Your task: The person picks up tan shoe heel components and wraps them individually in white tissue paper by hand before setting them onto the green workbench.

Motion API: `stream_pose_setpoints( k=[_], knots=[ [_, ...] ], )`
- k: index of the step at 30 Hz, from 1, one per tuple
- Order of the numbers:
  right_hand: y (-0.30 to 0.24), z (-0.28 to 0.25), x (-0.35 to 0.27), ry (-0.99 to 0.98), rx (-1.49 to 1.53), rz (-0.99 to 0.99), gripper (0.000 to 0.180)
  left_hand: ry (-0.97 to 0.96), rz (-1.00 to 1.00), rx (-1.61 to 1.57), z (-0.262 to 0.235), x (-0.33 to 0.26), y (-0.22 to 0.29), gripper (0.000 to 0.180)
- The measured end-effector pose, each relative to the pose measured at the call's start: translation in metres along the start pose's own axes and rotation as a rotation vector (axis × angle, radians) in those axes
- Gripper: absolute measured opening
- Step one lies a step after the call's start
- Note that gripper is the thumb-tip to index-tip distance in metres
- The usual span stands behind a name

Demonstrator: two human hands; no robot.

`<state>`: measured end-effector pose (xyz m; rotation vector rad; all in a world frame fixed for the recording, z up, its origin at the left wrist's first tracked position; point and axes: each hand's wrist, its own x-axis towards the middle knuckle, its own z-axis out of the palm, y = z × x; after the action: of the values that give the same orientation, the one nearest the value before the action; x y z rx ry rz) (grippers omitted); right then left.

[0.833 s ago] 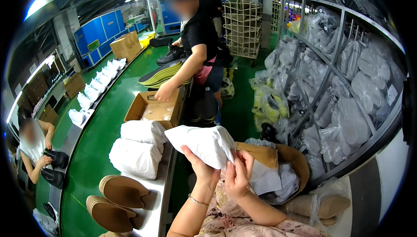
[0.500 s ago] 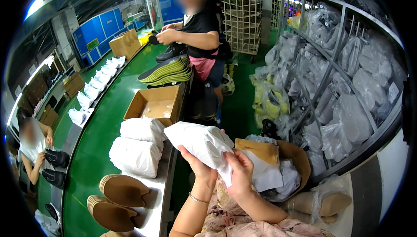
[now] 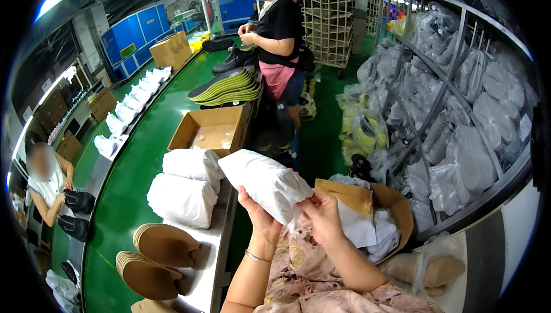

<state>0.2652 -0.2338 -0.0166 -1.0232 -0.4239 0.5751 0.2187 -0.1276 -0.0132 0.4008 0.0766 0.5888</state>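
A bundle wrapped in white paper is held up in front of me, tilted, with its contents hidden. From below and the left, my left hand grips it, thumb along its near side. At its right end my right hand pinches the loose, crumpled paper. Two more white wrapped bundles, a nearer one and a farther one, lie side by side on the metal ledge to my left. Closer to me on that ledge stand two stacks of brown shoe-shaped inserts.
An open cardboard box stands beyond the bundles by the green conveyor. Past it are stacked insoles and a co-worker. On my right are an open carton and a metal rack with plastic-bagged goods.
My right hand has closed in more of the loose paper at the bundle's right end, and the hanging flap looks shorter. The co-worker ahead has straightened up.
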Motion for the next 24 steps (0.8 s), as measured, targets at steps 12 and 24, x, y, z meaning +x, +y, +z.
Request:
stream_pose_setpoints(
  k=[12,24],
  knots=[
    [-0.007,0.007,-0.012,-0.285,1.063,0.388,0.037,-0.045,-0.039,-0.069,-0.006,0.003,-0.001,0.099],
    [0.016,-0.033,-0.007,-0.057,0.924,0.490,0.048,-0.204,-0.025,0.391,-0.050,-0.021,-0.013,0.110]
  ],
)
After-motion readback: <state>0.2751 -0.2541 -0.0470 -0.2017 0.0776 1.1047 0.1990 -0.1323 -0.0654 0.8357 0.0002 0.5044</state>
